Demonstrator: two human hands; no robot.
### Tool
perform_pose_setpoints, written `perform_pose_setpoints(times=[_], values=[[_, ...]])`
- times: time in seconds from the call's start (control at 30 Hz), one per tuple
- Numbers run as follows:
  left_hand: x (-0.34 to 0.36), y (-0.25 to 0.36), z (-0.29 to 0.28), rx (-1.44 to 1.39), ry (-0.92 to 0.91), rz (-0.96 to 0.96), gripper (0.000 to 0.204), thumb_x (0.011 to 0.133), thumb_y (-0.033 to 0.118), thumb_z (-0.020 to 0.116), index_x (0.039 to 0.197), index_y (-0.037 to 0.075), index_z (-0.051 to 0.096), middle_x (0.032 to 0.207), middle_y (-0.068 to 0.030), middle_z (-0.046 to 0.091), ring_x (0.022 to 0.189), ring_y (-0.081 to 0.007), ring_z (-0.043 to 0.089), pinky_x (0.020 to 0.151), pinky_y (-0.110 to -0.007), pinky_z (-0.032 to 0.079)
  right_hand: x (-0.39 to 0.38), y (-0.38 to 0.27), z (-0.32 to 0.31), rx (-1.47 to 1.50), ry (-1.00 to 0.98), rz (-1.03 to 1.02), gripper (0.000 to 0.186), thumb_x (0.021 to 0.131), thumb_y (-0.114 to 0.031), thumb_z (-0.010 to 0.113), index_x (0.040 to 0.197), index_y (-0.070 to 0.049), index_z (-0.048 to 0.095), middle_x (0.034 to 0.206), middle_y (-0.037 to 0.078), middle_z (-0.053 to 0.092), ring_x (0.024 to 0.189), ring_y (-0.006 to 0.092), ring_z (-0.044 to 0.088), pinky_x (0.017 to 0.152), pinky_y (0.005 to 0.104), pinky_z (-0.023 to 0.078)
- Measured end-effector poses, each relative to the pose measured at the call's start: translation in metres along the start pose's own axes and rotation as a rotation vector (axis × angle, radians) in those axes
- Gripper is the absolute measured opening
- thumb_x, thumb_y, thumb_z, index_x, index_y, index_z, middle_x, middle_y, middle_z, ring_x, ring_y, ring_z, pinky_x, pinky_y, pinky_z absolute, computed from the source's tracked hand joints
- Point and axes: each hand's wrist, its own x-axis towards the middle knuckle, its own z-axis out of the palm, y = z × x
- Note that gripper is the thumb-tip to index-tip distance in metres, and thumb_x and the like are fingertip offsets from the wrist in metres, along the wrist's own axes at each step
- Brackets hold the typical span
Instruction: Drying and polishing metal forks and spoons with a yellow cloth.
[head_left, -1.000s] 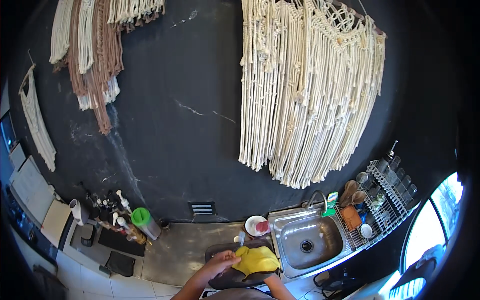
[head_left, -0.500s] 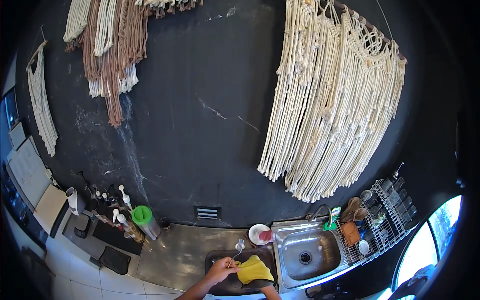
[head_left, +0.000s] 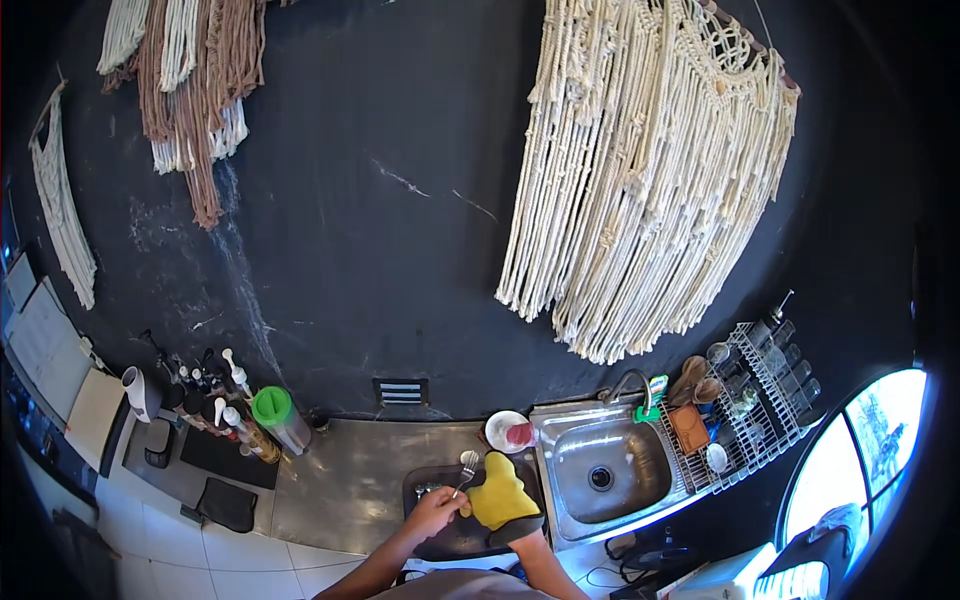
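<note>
My left hand (head_left: 432, 513) is closed around the handle of a metal fork (head_left: 468, 463), its tines pointing up and away from me. My right hand (head_left: 527, 540) is wrapped in a yellow cloth (head_left: 500, 490) with a dark grey edge; its fingers are hidden beneath the fabric. A corner of the cloth reaches the left fingertips, close to the fork's handle. Both hands are above a dark tray (head_left: 422, 546) on the steel counter. Some metal cutlery (head_left: 428, 490) lies in the tray, partly covered by my left hand.
A white plate (head_left: 503, 428) with a reddish cloth stands behind the tray. To the right are a steel sink (head_left: 563, 505) and a wire dish rack (head_left: 712, 474) with glasses and utensils. Pump bottles and a green-lidded container (head_left: 275, 408) stand at left.
The yellow cloth has risen and swung upright around my right hand, whose wrist now shows more. My left hand still grips the fork. The whole view has shifted slightly.
</note>
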Motion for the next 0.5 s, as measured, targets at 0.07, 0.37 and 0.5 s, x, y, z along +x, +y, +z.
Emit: perform_pose_setpoints(times=[0.07,0.37,0.5], values=[[0.005,-0.009,-0.014,-0.183,-0.058,-0.122,0.026,0.101,0.014,0.044,0.122,0.004,0.056,0.104,-0.0084,0.068,0.073,-0.0079,0.057,0.061,-0.020,0.044,0.001,-0.023,-0.018,-0.121,-0.069,0.003,0.021,0.081,-0.028,0.064,0.094,-0.012,0.066,0.097,0.014,0.057,0.088,0.0357,0.057,0.073,0.0436,0.046],[-0.009,-0.001,0.002,-0.023,-0.383,-0.115,0.031,0.097,0.005,0.043,0.126,0.001,0.054,0.090,-0.0104,0.068,0.068,-0.0125,0.064,0.063,-0.024,0.053,-0.054,0.049,0.061,1.427,-0.026,0.282,0.033,0.093,-0.011,0.057,0.125,-0.001,0.055,0.122,0.010,0.061,0.105,0.0198,0.061,0.085,0.0319,0.051],[-0.014,-0.016,0.015,0.025,-0.412,-0.114,0.022,0.097,0.009,0.048,0.116,0.001,0.056,0.086,-0.0076,0.068,0.072,-0.0115,0.066,0.064,-0.024,0.052,-0.063,0.068,0.082,1.624,0.121,0.704,0.029,0.094,-0.011,0.056,0.121,-0.002,0.056,0.111,0.011,0.064,0.096,0.0212,0.064,0.077,0.0326,0.054]])
